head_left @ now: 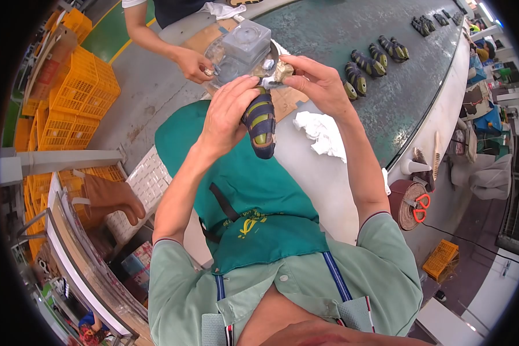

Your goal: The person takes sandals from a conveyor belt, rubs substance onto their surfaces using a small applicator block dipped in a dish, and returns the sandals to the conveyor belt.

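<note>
A dark blue and yellow-green strapped sandal (262, 124) hangs toe down from my left hand (228, 112), whose fingers wrap round its upper end. My right hand (317, 83) pinches a crumpled tan piece (283, 71) between thumb and fingers, beside the sandal's top end. Just beyond my hands stands a clear plastic container (246, 40) with a square block shape. Close to it on the left, a co-worker's hand (195, 64) holds something small and pale. A crumpled white cloth (320, 134) lies on the worktop below my right hand.
More sandals (368, 63) stand in rows on the dark green surface (328, 34). Right of me are a white nozzle bottle (415, 166), a brush (436, 153), a roll (406, 205) and orange scissors (421, 207). Yellow crates (78, 92) and brown boots (109, 199) are at left.
</note>
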Demonstrator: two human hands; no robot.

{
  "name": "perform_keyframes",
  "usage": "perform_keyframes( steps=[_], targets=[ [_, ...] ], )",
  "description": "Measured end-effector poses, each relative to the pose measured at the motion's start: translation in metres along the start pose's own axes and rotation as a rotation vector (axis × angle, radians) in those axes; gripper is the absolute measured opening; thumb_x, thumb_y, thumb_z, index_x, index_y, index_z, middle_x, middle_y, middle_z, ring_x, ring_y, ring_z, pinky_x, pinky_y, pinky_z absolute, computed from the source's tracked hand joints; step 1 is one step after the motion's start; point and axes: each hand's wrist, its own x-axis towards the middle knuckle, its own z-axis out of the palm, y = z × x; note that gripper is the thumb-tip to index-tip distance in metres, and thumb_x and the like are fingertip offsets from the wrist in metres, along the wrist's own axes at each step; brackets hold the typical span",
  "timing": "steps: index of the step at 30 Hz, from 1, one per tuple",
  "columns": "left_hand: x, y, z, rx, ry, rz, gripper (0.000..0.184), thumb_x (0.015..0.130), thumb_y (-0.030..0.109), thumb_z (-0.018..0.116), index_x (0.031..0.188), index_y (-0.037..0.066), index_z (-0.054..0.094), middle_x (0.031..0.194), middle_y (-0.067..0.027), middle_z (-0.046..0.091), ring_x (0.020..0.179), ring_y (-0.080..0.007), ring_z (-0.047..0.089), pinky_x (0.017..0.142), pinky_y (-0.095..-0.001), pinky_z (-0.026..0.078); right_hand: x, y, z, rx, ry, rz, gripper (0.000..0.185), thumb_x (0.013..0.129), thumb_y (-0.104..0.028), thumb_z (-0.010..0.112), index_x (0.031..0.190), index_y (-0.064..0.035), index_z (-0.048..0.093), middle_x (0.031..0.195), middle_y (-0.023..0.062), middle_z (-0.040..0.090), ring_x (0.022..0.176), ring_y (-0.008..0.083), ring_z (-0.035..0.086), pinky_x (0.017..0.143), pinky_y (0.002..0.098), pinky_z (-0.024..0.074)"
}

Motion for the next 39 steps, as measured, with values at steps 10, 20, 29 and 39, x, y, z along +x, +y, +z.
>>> perform_keyframes(
  steps=[10,20,29,39],
  targets=[
    [-0.009,-0.012,0.003,-0.006,0.036,-0.052,0.06,0.052,-0.011,0.066,0.108,0.004,0.049,0.116,-0.0148,0.054,0.108,-0.034,0.052,0.087,-0.0408,0.043,-0.002,-0.017,0.013,0.278,-0.038,0.169,0.036,0.081,-0.003,0.062,0.117,0.0007,0.054,0.102,0.0055,0.06,0.091,0.0096,0.055,0.08,0.0233,0.0463],
    [-0.015,-0.025,0.011,-0.036,-0.001,-0.117,0.063,0.05,-0.015,0.06,0.109,0.003,0.049,0.116,-0.0143,0.054,0.108,-0.0332,0.052,0.088,-0.0399,0.043,0.002,-0.031,0.011,0.055,-0.145,0.104,0.04,0.08,-0.004,0.063,0.118,0.0023,0.053,0.101,0.005,0.058,0.088,0.0097,0.053,0.076,0.0227,0.0449],
    [-0.02,-0.02,0.014,-0.115,-0.073,-0.265,0.064,0.051,-0.015,0.06,0.111,0.004,0.048,0.115,-0.0139,0.054,0.107,-0.0321,0.052,0.084,-0.0372,0.045,0.01,-0.034,0.01,-0.046,-0.193,-0.022,0.04,0.075,-0.006,0.067,0.114,0.001,0.057,0.088,0.0047,0.058,0.076,0.0116,0.05,0.069,0.024,0.042],
    [-0.019,-0.004,0.004,-0.441,-0.419,-0.747,0.068,0.06,0.005,0.076,0.121,0.003,0.045,0.102,-0.0162,0.061,0.096,-0.0297,0.059,0.08,-0.0357,0.046,0.015,-0.039,0.004,-0.105,-0.215,-0.1,0.038,0.075,-0.004,0.066,0.112,0.002,0.058,0.087,0.0055,0.057,0.074,0.013,0.049,0.066,0.0252,0.041]
  ],
)
